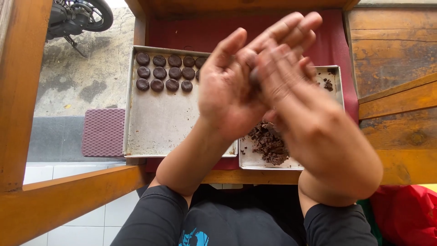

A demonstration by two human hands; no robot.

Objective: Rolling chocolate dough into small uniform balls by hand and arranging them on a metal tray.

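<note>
wooden table frame (63,200) over white floor tiles (86,228), seen from above, with a red bag (405,209) low at the right. nearest, black sleeves (159,218) and two raised forearms. left hand (227,91) up with palm open and fingers spread, pressed flat against the right hand (291,82); right hand blurred, laid across the left palm, fingers straight. cannot tell what sits between the palms, though a dark bit shows at their meeting. below the hands, a metal tray (255,159) holding a heap of dark brown dough (268,143). just beside it to the left, a larger baking tray (159,118) on a dark red cloth (182,32), mostly bare, with three rows of round dark dough discs (166,73) along its far edge. purple mat (104,132) left of the trays. farthest, grey concrete ground and a motorbike wheel (98,13).
</note>
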